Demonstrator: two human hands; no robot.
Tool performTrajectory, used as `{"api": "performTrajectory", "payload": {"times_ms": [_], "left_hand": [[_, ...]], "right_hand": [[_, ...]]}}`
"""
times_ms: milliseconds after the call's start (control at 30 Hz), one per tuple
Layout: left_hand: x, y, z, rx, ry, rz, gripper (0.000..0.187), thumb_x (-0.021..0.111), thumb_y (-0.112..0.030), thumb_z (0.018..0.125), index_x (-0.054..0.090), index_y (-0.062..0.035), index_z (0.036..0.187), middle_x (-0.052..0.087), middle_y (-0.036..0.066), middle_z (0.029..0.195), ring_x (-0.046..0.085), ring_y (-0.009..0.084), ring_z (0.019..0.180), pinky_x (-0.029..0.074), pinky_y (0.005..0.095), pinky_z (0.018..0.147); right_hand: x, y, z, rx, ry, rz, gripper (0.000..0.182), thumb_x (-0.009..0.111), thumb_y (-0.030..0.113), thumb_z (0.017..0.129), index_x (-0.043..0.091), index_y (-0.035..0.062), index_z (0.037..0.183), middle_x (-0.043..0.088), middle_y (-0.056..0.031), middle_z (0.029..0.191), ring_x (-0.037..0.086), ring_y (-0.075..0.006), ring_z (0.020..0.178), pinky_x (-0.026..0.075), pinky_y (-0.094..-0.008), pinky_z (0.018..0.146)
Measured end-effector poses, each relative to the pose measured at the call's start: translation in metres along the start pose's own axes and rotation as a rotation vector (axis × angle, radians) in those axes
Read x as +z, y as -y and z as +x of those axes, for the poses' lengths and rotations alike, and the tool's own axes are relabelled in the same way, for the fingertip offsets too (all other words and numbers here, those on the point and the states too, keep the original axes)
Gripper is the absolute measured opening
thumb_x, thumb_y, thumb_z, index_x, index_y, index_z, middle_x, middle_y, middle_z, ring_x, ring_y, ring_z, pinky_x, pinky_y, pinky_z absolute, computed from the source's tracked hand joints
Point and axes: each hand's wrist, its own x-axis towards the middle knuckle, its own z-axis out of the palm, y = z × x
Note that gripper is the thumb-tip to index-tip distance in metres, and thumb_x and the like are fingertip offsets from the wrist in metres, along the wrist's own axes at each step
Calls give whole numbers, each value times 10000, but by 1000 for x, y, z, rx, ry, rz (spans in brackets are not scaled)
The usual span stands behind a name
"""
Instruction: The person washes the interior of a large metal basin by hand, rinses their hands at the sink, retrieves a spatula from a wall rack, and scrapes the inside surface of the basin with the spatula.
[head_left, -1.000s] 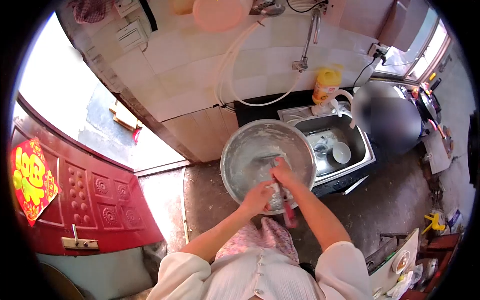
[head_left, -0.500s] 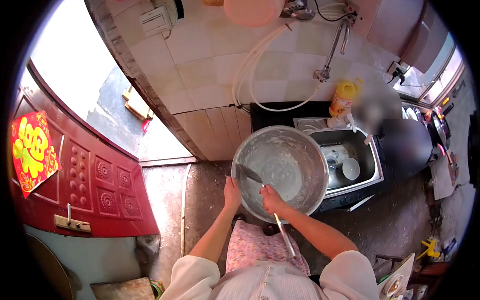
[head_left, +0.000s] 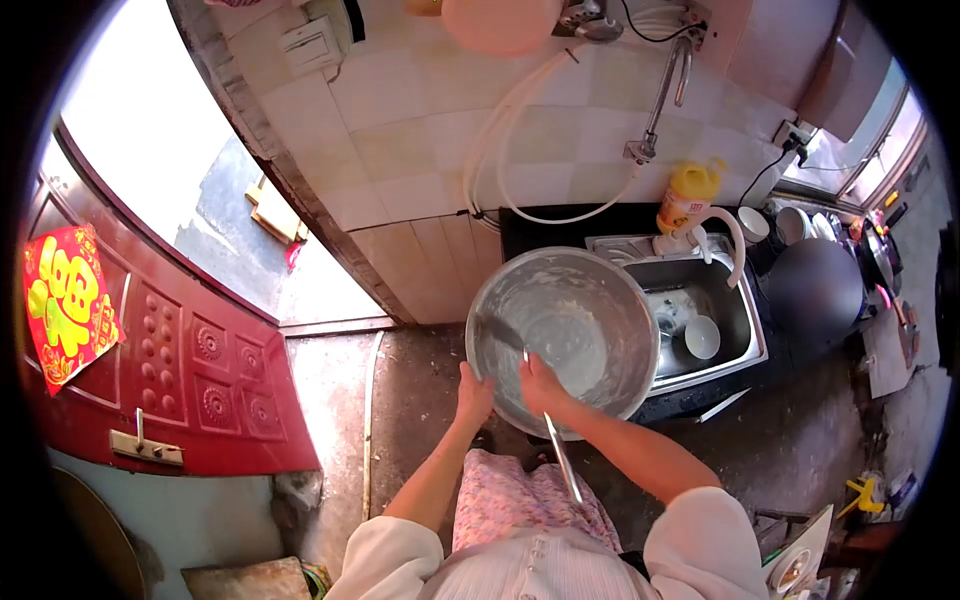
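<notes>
A large metal basin (head_left: 622,320) with pale, wet residue smeared over its inner wall sits in front of me, overlapping the left edge of the sink. My left hand (head_left: 475,395) grips the basin's near-left rim. In my right hand (head_left: 541,385) is a long-handled spatula (head_left: 562,460). Its blade lies inside the basin against the left inner wall, and its metal handle slants back toward my body.
Right of the basin is a steel sink (head_left: 738,330) with a white bowl (head_left: 702,338) in it. Behind stand a yellow bottle (head_left: 690,195) and a faucet (head_left: 652,130). Several bowls (head_left: 793,225) crowd the counter's right side. A red door (head_left: 180,370) stands at left.
The spatula blade has moved lower and deeper along the basin's left inner wall. My right hand has shifted slightly up, and my left hand slightly right and down the rim.
</notes>
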Motion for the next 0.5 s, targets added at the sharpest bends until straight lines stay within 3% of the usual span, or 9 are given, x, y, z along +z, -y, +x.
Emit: {"api": "performTrajectory", "payload": {"times_ms": [33,100,233,333,433,500], "left_hand": [[1,-3,-1,-14,3,10,350,511,-121,870,293,6,1112,563,260,891,599,314,543,481,400,399],[2,-9,-5,-58,15,-3,380,521,-112,859,274,8,1121,566,265,891,601,315,543,480,401,399],[3,-12,-2,-145,51,-24,389,546,-104,835,282,3,1101,578,269,891,623,340,605,501,405,469],[5,-7,-4,-118,22,-16,384,554,-95,820,301,-5,1096,590,261,881,639,352,673,515,418,561],[15,16,-5,159,-135,155,395,556,-83,811,311,1,1109,593,280,916,637,380,790,501,441,695],[18,22,1,26,-68,67,413,559,-91,811,306,10,1121,588,302,958,617,414,874,483,458,755]], "right_hand": [[4,2,25,59,-55,29,329,348,323,971,432,18,1059,574,-299,967,528,-501,957,429,-518,792],[6,-18,62,53,35,52,324,358,312,966,433,9,1056,575,-303,984,528,-506,963,426,-528,798],[24,-23,26,-79,-44,-71,316,367,303,959,431,2,1031,586,-298,953,559,-500,902,445,-542,738],[15,-14,1,-115,-37,-84,317,372,299,957,421,-4,1037,589,-292,956,572,-494,873,453,-541,719],[1,-9,55,-129,-65,-113,309,380,292,957,407,-4,1041,584,-312,947,562,-507,877,446,-550,733],[0,1,64,-51,-26,-6,310,382,284,956,405,-12,1048,582,-320,939,556,-512,884,440,-555,750]]}}
